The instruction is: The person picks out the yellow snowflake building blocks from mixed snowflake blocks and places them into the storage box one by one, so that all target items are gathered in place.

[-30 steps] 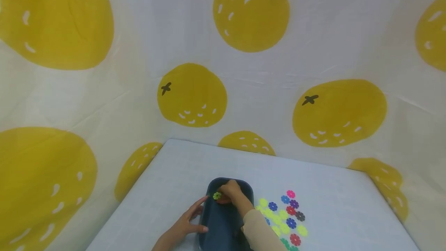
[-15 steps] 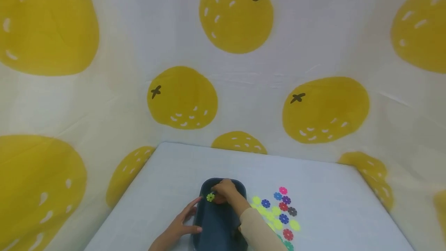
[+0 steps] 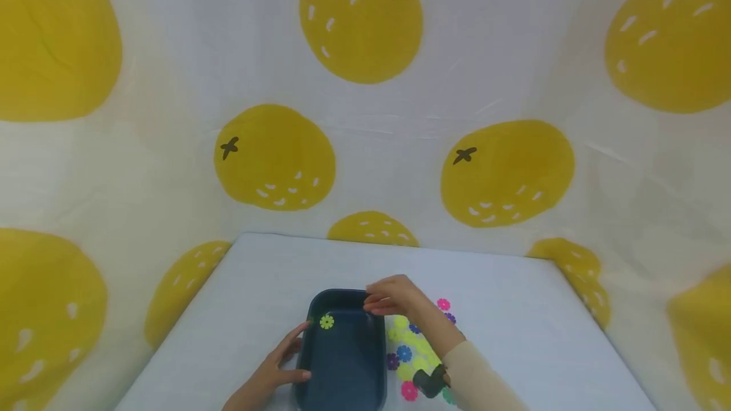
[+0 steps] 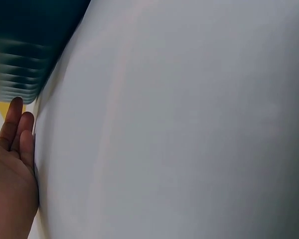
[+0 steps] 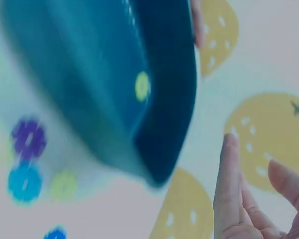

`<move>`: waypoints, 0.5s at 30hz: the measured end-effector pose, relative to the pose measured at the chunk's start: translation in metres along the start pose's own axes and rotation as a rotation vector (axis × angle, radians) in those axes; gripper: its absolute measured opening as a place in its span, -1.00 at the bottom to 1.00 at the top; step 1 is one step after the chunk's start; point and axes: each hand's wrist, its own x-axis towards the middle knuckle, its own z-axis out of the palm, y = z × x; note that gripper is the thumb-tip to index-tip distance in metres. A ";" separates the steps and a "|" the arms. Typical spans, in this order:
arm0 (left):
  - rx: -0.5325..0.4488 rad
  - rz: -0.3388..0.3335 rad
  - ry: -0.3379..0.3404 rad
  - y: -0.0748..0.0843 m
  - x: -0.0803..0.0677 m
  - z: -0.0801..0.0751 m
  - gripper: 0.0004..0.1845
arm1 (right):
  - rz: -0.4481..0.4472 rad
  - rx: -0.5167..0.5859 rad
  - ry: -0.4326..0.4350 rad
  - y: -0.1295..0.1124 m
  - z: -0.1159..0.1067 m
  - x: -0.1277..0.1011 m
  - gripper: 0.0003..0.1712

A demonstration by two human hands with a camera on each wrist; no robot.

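A dark blue rectangular tray (image 3: 342,360) lies on the table, with one yellow-green flower-shaped plastic piece (image 3: 327,322) inside near its far left corner. My left hand (image 3: 268,366) rests against the tray's left side, index finger and thumb spread along the rim. In the left wrist view its fingers (image 4: 12,124) look fairly straight by the ribbed tray wall. Over the tray's far right corner hovers my right hand (image 3: 394,295), holding nothing. The right wrist view shows its thumb and fingers (image 5: 228,184) apart.
Right of the tray, loose flower pieces lie scattered: several yellow ones, a blue piece (image 3: 404,352), a purple piece (image 3: 393,361) and a pink piece (image 3: 409,391), partly hidden by my right forearm. A fruit-printed cloth (image 3: 388,157) hangs behind the white table (image 3: 274,271).
My right hand has let go of the yellow-green flower piece, which now lies in the tray, and has moved up and right toward the rim. The left hand stays at the tray's side.
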 end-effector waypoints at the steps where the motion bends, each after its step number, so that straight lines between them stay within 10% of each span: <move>1: 0.000 0.001 0.000 0.000 0.000 0.000 -0.15 | 0.002 0.010 0.010 0.000 -0.010 -0.004 -0.46; 15: 0.005 -0.001 0.008 -0.002 0.001 0.002 -0.17 | 0.084 0.077 0.238 0.031 -0.097 -0.024 -0.27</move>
